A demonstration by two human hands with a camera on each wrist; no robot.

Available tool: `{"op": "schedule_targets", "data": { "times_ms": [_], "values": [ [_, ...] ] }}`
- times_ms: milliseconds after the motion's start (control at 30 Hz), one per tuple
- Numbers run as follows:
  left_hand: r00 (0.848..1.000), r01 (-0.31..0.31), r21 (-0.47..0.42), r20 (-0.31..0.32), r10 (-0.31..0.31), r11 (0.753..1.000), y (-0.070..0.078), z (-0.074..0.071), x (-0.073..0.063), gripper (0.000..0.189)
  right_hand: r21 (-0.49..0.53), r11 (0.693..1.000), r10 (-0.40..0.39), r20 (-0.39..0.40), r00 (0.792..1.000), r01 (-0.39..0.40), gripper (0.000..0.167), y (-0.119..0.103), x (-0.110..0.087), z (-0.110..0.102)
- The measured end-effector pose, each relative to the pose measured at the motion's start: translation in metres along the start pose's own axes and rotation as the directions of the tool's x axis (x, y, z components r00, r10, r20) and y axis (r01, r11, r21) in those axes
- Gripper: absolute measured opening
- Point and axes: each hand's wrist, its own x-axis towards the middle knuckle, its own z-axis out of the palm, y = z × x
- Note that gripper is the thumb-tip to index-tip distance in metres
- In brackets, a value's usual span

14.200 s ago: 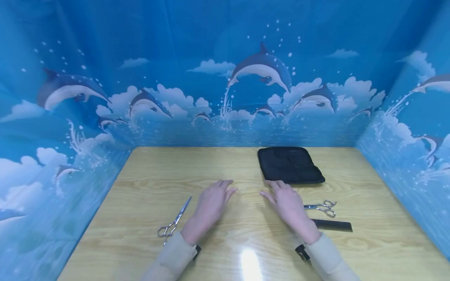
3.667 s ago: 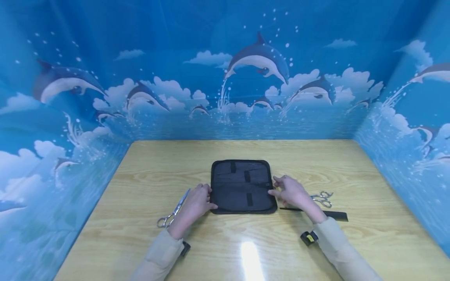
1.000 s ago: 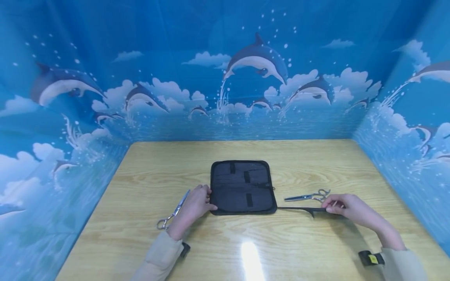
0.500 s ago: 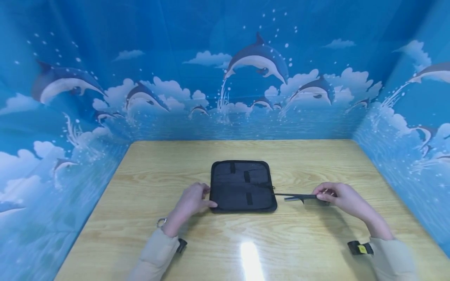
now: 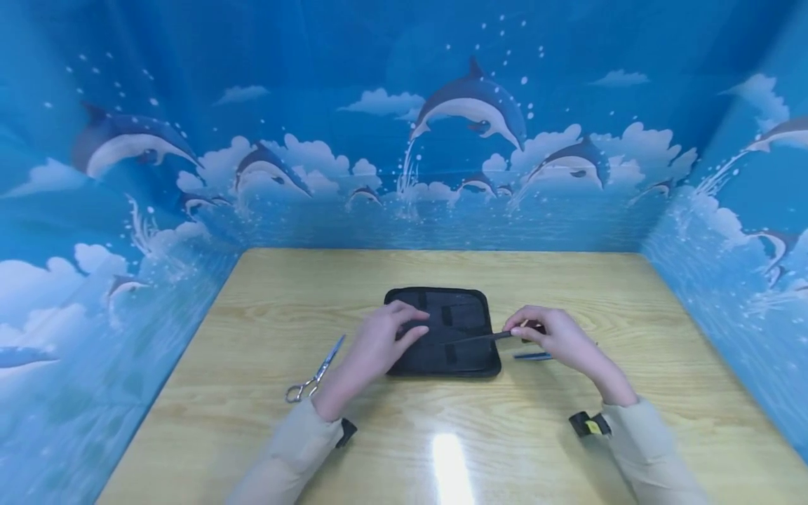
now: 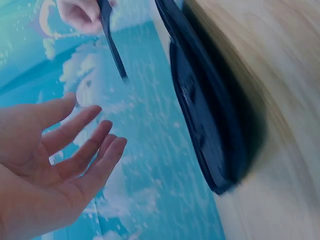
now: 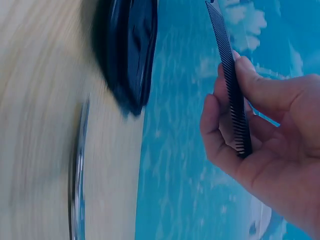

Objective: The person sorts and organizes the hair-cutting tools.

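Observation:
My right hand [image 5: 562, 340] pinches a black comb [image 7: 231, 82] by its toothed part, between thumb and fingers. The comb's thin tail points left, above a black case [image 5: 476, 366] lying on the table with straps and pockets showing. Over the case's left side, my left hand [image 5: 379, 344] is raised with fingers apart, holding nothing. In the left wrist view, the left hand's [image 6: 60, 165] fingers are loosely bent, and the comb [image 6: 115, 52] is apart from them. A pair of scissors [image 5: 532, 356] lies beneath my right hand, its handles mostly hidden.
Another pair of scissors [image 5: 318, 375] lies left of the case, beside my left forearm. The wooden table [image 5: 303, 287] meets a blue dolphin-printed curtain [image 5: 303, 224] at the back and sides.
My right hand, at the case's right edge earlier, has picked up the comb and carried it left to above the case. My left hand has let go of the case's left edge and risen over it.

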Motion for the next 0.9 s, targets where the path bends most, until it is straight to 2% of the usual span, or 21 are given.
{"op": "schedule_targets", "data": {
  "times_ms": [133,267,367,500,733,900],
  "values": [
    [0.994,-0.103,0.002,0.032,0.103,0.995,0.014,0.006,0.005,0.024,0.050,0.998,-0.049,0.048,0.998,0.047,0.017,-0.016,0.012,0.017],
    [0.987,-0.140,0.056,0.084,0.135,0.989,0.024,0.013,0.010,0.025,0.095,0.989,-0.117,0.062,0.991,0.111,0.023,-0.031,0.020,0.033],
    [0.988,-0.129,0.079,0.091,0.121,0.988,0.028,0.017,0.013,0.025,0.129,0.983,-0.144,0.066,0.987,0.134,0.026,-0.040,0.025,0.041],
    [0.992,-0.100,0.057,0.082,0.095,0.993,0.031,0.020,0.017,0.021,0.137,0.981,-0.149,0.057,0.987,0.140,0.028,-0.048,0.028,0.050],
    [0.996,-0.040,0.039,0.080,0.036,0.998,0.032,0.020,0.020,0.015,0.118,0.980,-0.162,-0.016,0.987,0.163,0.026,-0.056,0.028,0.066],
    [0.997,-0.042,0.055,0.071,0.038,0.998,0.032,0.017,0.023,0.012,0.149,0.975,-0.154,-0.062,0.986,0.162,0.025,-0.060,0.027,0.068]
  ]
}}
